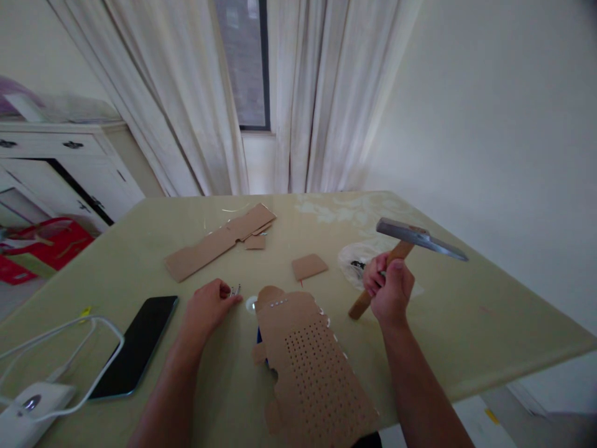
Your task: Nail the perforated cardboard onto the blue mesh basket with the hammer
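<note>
My right hand (pixel 390 289) grips the wooden handle of a hammer (pixel 410 239), whose metal head is raised above the table at the right. My left hand (pixel 211 306) rests on the table and pinches a few small nails (pixel 236 290) between its fingertips. Just right of that hand lies a cardboard piece (pixel 308 367) punched with rows of holes, with several small nails along its upper and right edges. A small blue thing shows under its left edge.
A dark phone (pixel 137 343) lies at the left, beside a white cable (pixel 69 330) and a white device (pixel 32 407). Cardboard strips (pixel 219 241) and a small scrap (pixel 309 266) lie further back. A clear bag (pixel 357 264) sits behind the hammer. The table edge (pixel 513 373) runs close on the right.
</note>
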### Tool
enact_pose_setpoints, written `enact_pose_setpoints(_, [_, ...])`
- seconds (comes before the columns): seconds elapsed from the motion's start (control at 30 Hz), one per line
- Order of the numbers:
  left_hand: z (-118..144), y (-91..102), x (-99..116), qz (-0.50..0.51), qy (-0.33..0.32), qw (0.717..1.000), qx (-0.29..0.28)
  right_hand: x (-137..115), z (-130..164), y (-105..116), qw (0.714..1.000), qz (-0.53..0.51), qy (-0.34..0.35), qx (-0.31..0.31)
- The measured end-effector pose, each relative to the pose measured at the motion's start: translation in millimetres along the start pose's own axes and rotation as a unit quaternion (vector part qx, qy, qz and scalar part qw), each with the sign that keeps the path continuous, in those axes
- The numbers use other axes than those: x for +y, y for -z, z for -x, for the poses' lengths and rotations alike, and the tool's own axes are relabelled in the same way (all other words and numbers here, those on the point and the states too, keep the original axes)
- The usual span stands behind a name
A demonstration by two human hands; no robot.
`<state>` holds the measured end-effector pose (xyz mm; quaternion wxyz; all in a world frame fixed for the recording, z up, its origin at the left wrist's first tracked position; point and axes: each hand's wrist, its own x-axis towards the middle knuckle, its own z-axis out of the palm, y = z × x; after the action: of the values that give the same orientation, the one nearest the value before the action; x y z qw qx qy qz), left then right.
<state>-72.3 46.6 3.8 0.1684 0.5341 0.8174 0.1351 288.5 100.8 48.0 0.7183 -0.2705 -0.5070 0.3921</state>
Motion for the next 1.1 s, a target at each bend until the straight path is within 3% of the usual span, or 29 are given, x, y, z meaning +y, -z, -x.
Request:
enact_pose_setpoints(0.23, [1,4.1,4,0.005,-0.005,1.000,-0.011,-1,5,-2,1.000,0.013,-0.004,-0.021])
enact_pose_setpoints(0.7, [3,-8.8,8,0.007,0.006,0.999,0.036,-2,5,-2,0.999,0.026,-0.004,-0.026])
enact_pose_setpoints(0.97, [-4,7.1,1,0.154,0.017,0.986,0.056,-1,8,-5,1.000,0.021,-0.006,-0.009])
enact_pose_setpoints(1.1, [3,21.2,17,0.283,-0.030,0.957,0.061,-1,8,-7,1.000,0.024,-0.003,-0.012])
